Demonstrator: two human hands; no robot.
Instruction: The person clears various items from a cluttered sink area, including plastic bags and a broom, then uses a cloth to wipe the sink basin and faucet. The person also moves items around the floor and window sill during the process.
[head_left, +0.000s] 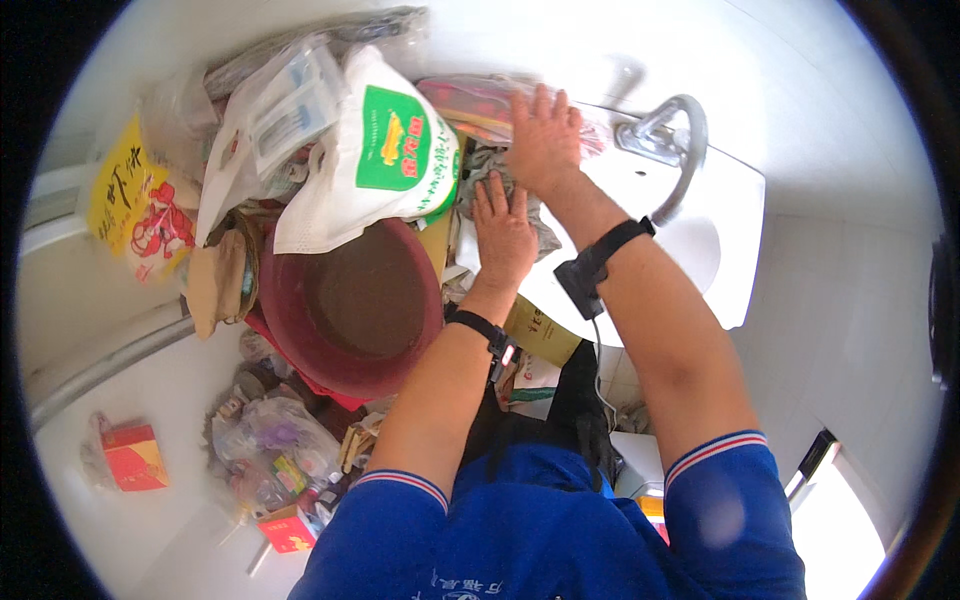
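Observation:
A crumpled grey cloth (541, 229) lies at the left edge of the white washbasin (592, 292). Fingers spread, my left hand (506, 236) rests flat on this cloth. Farther back, my right hand (546, 142) is laid palm down with its fingers apart, over the edge of a pink package in clear plastic (476, 105) against the wall. Part of the cloth is hidden beneath both hands. What lies directly under my right palm cannot be seen.
A curved grey faucet (694, 150) rises near my right forearm. Left of my hands stand a white bag with a green label (367, 165) and a dark red plastic tub (427, 300). Plastic bags (277, 435) and a red box (135, 457) sit at lower left.

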